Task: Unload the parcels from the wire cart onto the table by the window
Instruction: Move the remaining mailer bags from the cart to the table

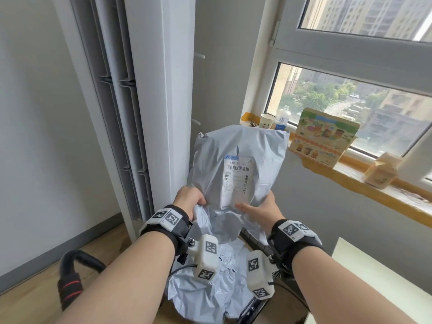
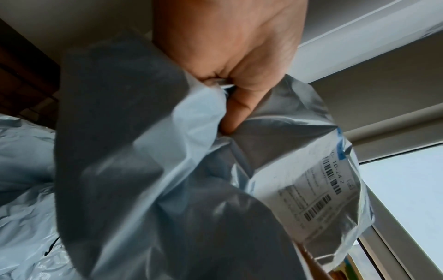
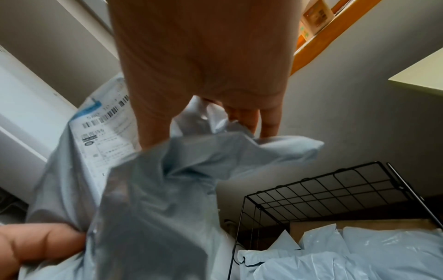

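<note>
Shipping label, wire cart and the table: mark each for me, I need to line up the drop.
shipping label (image 1: 236,181), head view, middle of the white sticker on the held parcel.
wire cart (image 3: 335,189), right wrist view, black mesh side panel.
table (image 1: 364,274), head view, bare pale top at lower right.

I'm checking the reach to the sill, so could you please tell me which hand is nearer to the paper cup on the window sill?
Right. The right hand holds the grey parcel almost directly below the paper cup; the left hand grips the parcel's opposite edge, further left.
</note>
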